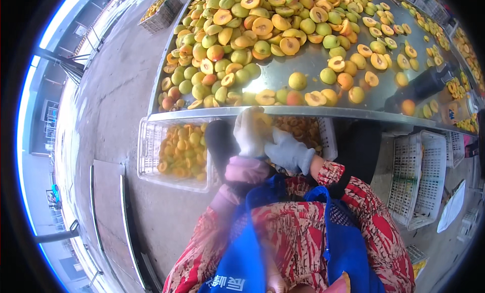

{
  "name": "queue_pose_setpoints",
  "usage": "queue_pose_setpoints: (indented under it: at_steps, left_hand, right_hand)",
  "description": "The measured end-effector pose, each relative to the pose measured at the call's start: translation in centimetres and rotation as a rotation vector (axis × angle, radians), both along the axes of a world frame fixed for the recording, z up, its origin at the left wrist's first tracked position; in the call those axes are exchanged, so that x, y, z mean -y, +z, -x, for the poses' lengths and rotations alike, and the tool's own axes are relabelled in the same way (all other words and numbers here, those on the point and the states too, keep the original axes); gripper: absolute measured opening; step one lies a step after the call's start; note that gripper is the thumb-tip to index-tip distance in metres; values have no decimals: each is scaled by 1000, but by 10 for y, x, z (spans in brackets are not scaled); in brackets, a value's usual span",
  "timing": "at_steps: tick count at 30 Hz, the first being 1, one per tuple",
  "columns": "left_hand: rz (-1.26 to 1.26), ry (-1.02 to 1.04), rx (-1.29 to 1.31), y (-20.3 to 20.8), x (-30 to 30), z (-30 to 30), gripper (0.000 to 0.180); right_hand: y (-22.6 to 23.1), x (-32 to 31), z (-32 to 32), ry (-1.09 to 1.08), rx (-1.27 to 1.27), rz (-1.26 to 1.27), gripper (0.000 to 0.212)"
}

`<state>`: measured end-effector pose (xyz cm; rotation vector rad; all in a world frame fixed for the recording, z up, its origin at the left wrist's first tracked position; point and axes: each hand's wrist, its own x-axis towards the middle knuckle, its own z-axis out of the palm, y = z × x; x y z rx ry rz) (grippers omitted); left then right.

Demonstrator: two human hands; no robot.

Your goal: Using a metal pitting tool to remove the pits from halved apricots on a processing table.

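My left hand point(247, 136), in a white glove, is closed around a yellow peach point(263, 122) just below the near edge of the metal table point(283, 76). Close against it on the right, my right hand point(289, 150) wears a grey-blue glove with its fingers curled in; what they hold, if anything, is hidden. Beyond both hands, a heap of halved and whole peaches point(237, 35) in green and yellow covers the table's left and middle. Several cut halves point(316, 98) lie cut side up near the edge.
Under the table edge, a white crate point(146, 156) at left holds peach pieces; another crate point(328, 139) stands behind my right hand. Stacked white baskets point(417, 177) stand at right. A filled crate point(160, 14) sits far left. A dark long shape point(419, 88) crosses the table's right side.
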<state>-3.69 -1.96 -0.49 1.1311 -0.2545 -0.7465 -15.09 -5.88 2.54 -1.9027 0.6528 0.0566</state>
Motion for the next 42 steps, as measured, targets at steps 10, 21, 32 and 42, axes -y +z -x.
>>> queue_pose_setpoints:
  at_steps: [10, 21, 32, 42]
  left_hand:
    - [-88, -65, -67, -67, -5, -31, 31]
    - [-164, 23, -91, -5, -7, -2, 36]
    - [-386, -318, 57, 11, -24, -15, 27]
    - [-164, -279, -26, 14, -20, -17, 28]
  right_hand:
    - [-36, -1, -2, -162, 121, -312, 31]
    - [-33, 7, 5, -16, 218, 65, 27]
    - [7, 14, 12, -25, 25, -987, 17]
    - [-7, 9, 10, -7, 34, -1071, 13]
